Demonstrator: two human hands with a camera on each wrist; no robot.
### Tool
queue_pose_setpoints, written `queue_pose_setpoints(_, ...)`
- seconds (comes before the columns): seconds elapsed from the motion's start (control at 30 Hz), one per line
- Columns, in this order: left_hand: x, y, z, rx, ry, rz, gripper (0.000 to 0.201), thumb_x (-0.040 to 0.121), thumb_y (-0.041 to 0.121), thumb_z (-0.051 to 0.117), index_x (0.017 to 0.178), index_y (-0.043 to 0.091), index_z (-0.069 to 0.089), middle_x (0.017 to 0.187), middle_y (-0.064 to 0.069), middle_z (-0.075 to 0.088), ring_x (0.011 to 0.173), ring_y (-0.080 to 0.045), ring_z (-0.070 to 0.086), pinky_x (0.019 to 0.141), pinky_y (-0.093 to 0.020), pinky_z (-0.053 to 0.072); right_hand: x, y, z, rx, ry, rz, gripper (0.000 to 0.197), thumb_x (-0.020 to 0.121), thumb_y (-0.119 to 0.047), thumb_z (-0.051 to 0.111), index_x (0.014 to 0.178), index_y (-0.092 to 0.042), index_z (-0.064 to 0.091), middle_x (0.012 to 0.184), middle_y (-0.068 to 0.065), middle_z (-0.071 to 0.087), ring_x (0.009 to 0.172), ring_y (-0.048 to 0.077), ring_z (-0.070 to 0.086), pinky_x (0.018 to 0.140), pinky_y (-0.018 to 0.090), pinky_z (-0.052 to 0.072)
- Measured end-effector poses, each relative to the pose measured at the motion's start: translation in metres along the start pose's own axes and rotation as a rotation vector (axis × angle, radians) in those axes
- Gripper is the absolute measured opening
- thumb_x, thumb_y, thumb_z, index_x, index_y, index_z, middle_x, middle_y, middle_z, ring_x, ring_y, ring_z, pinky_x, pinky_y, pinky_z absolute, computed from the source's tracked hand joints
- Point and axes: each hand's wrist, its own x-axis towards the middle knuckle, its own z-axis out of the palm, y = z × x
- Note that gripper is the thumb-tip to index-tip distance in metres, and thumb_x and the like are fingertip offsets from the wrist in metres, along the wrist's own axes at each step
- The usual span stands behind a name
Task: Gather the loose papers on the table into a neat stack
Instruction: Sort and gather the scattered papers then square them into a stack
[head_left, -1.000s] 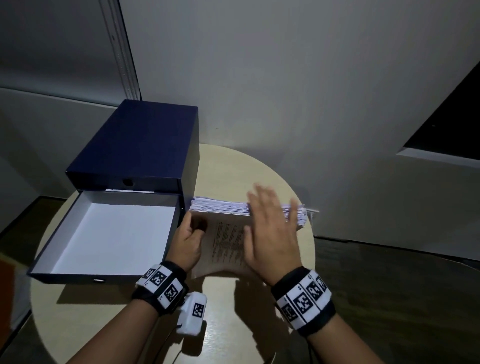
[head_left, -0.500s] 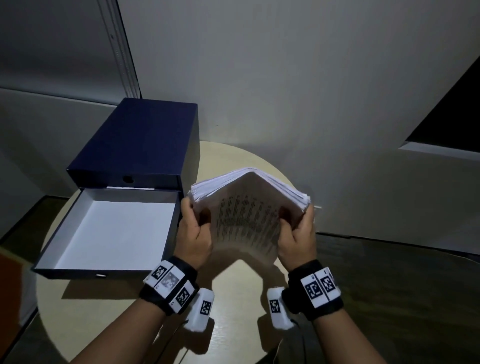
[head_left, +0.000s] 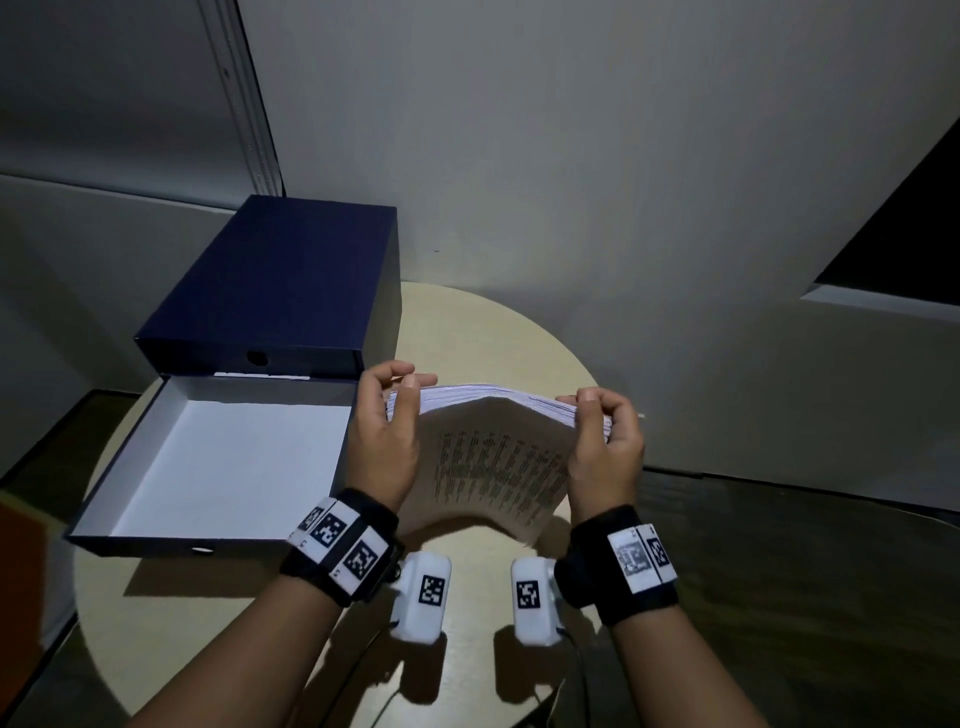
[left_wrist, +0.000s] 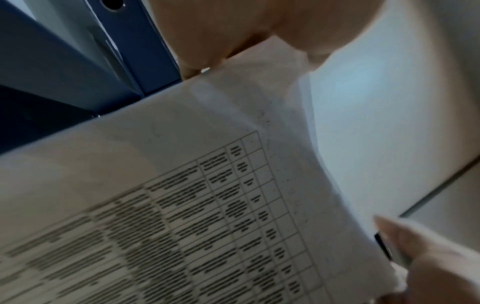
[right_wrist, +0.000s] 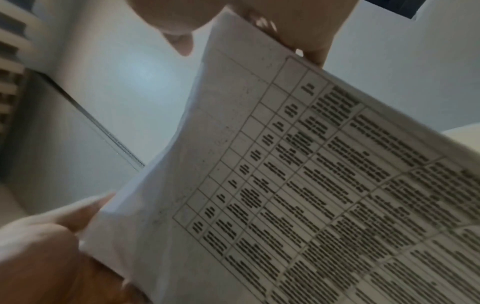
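Note:
A thick stack of papers (head_left: 493, 457) with a printed table on its front sheet stands nearly upright above the round table (head_left: 488, 332), bowed slightly in the middle. My left hand (head_left: 387, 431) grips its left edge, fingers curled over the top corner. Its right edge is held by my right hand (head_left: 605, 447), thumb and fingers pinching near the top. The left wrist view shows the printed sheet (left_wrist: 207, 205) close up with my left hand (left_wrist: 246, 30) at its corner. In the right wrist view the same papers (right_wrist: 298, 174) fill the frame under my right hand (right_wrist: 298, 24).
A dark blue box lid (head_left: 280, 280) sits at the back left of the table, and the open box tray (head_left: 218, 462) with a white inside lies in front of it, close to my left hand. A grey wall (head_left: 571, 156) rises right behind the table.
The stack lay flat under my hands a second ago. Both hands then took its side edges and raised it on end; it now bows less than half a second ago.

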Motion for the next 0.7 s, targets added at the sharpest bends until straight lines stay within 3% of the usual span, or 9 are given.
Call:
queue_pose_setpoints(0.1, 0.007, 0.000, 0.003, 0.050, 0.016, 0.000, 0.010, 0.099, 0.026, 0.048, 0.105, 0.024, 0.056, 0.102, 0.007, 0.072, 0.101, -0.010, 0.063, 0.087, -0.027, 0.046, 0.005, -0.001, 0.003, -0.067, 0.019, 0.006, 0.004, 0.091, -0.033, 0.059, 0.087, -0.032, 0.060, 0.092, -0.011, 0.067, 0.093, 0.015, 0.063, 0.089, 0.053, 0.053)
queue_pose_setpoints(0.13, 0.007, 0.000, 0.003, 0.065, 0.016, 0.010, 0.011, 0.100, 0.026, 0.048, 0.105, 0.023, 0.057, 0.102, 0.007, 0.071, 0.100, -0.009, 0.063, 0.084, -0.025, 0.045, 0.006, 0.001, 0.003, -0.054, 0.011, -0.002, 0.001, 0.090, -0.034, 0.061, 0.089, -0.034, 0.059, 0.095, -0.010, 0.067, 0.095, 0.016, 0.063, 0.089, 0.053, 0.053)
queue_pose_setpoints(0.2, 0.008, 0.000, 0.003, 0.076, 0.028, 0.031, 0.012, 0.100, 0.026, 0.048, 0.103, 0.021, 0.058, 0.103, 0.005, 0.068, 0.099, -0.010, 0.062, 0.082, -0.024, 0.043, 0.006, 0.006, 0.001, -0.006, -0.040, -0.033, 0.018, 0.085, -0.044, 0.063, 0.100, -0.039, 0.056, 0.106, -0.006, 0.066, 0.104, 0.020, 0.063, 0.090, 0.054, 0.053)
queue_pose_setpoints(0.27, 0.009, 0.000, 0.003, 0.109, 0.037, 0.040, 0.015, 0.101, 0.031, 0.046, 0.102, 0.022, 0.058, 0.103, 0.006, 0.067, 0.100, -0.010, 0.061, 0.084, -0.029, 0.046, 0.003, 0.016, -0.006, 0.038, -0.132, -0.072, 0.041, 0.081, -0.043, 0.066, 0.117, -0.034, 0.049, 0.115, -0.004, 0.063, 0.108, 0.019, 0.062, 0.090, 0.043, 0.055)
queue_pose_setpoints(0.33, 0.010, -0.001, 0.000, 0.135, 0.022, 0.039, 0.019, 0.101, 0.038, 0.044, 0.102, 0.025, 0.057, 0.104, 0.008, 0.066, 0.101, -0.010, 0.060, 0.091, -0.039, 0.049, -0.003, 0.030, -0.013, 0.034, -0.212, -0.058, 0.050, 0.083, -0.026, 0.070, 0.125, -0.029, 0.043, 0.117, -0.001, 0.060, 0.104, 0.009, 0.063, 0.086, 0.028, 0.056)
queue_pose_setpoints(0.43, 0.007, 0.006, -0.009, 0.202, -0.054, 0.118, 0.032, 0.094, 0.053, 0.044, 0.110, 0.027, 0.055, 0.116, 0.008, 0.062, 0.109, -0.014, 0.058, 0.096, -0.048, 0.048, -0.010, 0.038, -0.019, -0.140, -0.223, -0.054, 0.041, 0.091, -0.005, 0.063, 0.108, -0.039, 0.049, 0.103, -0.015, 0.063, 0.099, -0.001, 0.064, 0.087, 0.028, 0.055)
queue_pose_setpoints(0.5, 0.002, 0.021, -0.015, 0.451, -0.105, 0.342, 0.049, 0.085, 0.061, 0.052, 0.122, 0.029, 0.053, 0.131, 0.010, 0.053, 0.123, -0.016, 0.051, 0.103, -0.045, 0.042, -0.005, 0.029, -0.018, -0.205, -0.216, -0.133, 0.043, 0.090, 0.003, 0.058, 0.102, -0.038, 0.052, 0.098, -0.020, 0.061, 0.092, -0.009, 0.062, 0.084, 0.019, 0.051)
queue_pose_setpoints(0.6, -0.005, 0.050, -0.010, 0.892, -0.279, 0.654, 0.062, 0.079, 0.053, 0.062, 0.133, 0.027, 0.049, 0.140, 0.007, 0.050, 0.132, -0.015, 0.043, 0.105, -0.042, 0.035, 0.009, 0.004, -0.014, -0.361, -0.266, -0.434, 0.040, 0.076, 0.008, 0.046, 0.105, -0.014, 0.062, 0.091, -0.006, 0.066, 0.083, 0.011, 0.062, 0.078, 0.020, 0.048)
queue_pose_setpoints(0.7, -0.003, 0.054, 0.002, 0.884, -0.493, 0.577, 0.053, 0.076, 0.021, 0.060, 0.127, 0.029, 0.049, 0.114, 0.005, 0.067, 0.108, -0.021, 0.061, 0.086, -0.039, 0.049, 0.013, -0.027, -0.007, -0.545, -0.473, -0.707, 0.045, 0.063, -0.004, 0.038, 0.101, -0.008, 0.063, 0.093, 0.007, 0.069, 0.084, 0.026, 0.061, 0.074, 0.031, 0.049)
